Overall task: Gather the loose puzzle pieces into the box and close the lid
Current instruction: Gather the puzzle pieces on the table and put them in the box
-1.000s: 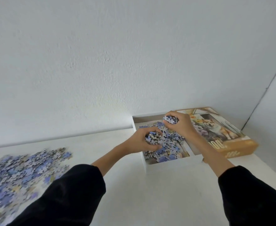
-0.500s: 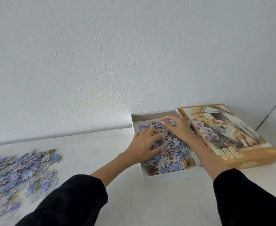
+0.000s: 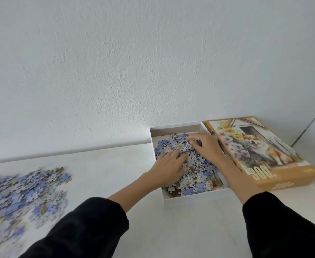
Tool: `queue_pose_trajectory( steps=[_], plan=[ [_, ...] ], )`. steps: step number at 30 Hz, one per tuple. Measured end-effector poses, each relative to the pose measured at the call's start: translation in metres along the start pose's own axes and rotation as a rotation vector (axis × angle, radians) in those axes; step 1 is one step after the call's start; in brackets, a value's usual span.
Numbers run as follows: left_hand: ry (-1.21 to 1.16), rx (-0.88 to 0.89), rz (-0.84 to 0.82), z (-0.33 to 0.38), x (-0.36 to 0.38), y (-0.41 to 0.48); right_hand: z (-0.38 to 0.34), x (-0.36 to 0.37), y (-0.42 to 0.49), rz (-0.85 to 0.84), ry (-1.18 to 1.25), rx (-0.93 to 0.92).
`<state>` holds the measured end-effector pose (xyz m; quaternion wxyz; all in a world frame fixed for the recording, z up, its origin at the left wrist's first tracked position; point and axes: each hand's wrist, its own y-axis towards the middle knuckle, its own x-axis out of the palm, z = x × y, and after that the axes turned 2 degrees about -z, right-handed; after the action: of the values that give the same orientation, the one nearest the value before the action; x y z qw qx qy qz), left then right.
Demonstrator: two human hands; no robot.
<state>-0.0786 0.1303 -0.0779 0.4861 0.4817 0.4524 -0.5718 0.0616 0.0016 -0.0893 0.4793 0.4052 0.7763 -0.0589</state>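
Note:
A white open box (image 3: 194, 200) stands on the table against the wall, part filled with blue and grey puzzle pieces (image 3: 195, 180). My left hand (image 3: 168, 169) lies flat on the pieces near the box's left wall, fingers spread. My right hand (image 3: 207, 146) rests on the pile toward the back, fingers bent down onto the pieces and holding nothing that I can see. The box lid (image 3: 261, 155), printed with a dog and flowers, lies face up just right of the box. A wide heap of loose pieces (image 3: 20, 194) covers the table at far left.
The white table (image 3: 115, 170) runs along a white wall (image 3: 153, 62). Bare tabletop lies between the loose heap and the box. The lid's near right corner sits close to the table's right edge.
Both hands held small clumps of pieces above the box a second ago. They have let them go and now lie spread on the pile. The view has swung slightly right.

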Motion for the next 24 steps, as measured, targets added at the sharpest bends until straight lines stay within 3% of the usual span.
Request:
queue_pose_trajectory(
  steps=[2, 6, 11, 17, 24],
  plan=[
    [-0.050, 0.044, -0.001, -0.004, -0.004, -0.003, 0.000, 0.000, -0.001, -0.019, 0.005, 0.008],
    [0.069, -0.008, 0.000, -0.011, -0.008, -0.005, 0.001, 0.000, -0.001, -0.014, 0.011, 0.015],
    [-0.098, -0.004, 0.202, -0.004, -0.010, -0.007, -0.004, -0.003, -0.002, 0.048, 0.002, -0.053],
    [-0.062, 0.069, 0.058, -0.006, -0.009, -0.007, -0.002, 0.001, -0.002, 0.019, -0.050, -0.004],
    [-0.301, 0.049, 0.190, -0.009, -0.023, -0.013, -0.014, -0.004, -0.004, -0.015, 0.040, 0.034]
  ],
)
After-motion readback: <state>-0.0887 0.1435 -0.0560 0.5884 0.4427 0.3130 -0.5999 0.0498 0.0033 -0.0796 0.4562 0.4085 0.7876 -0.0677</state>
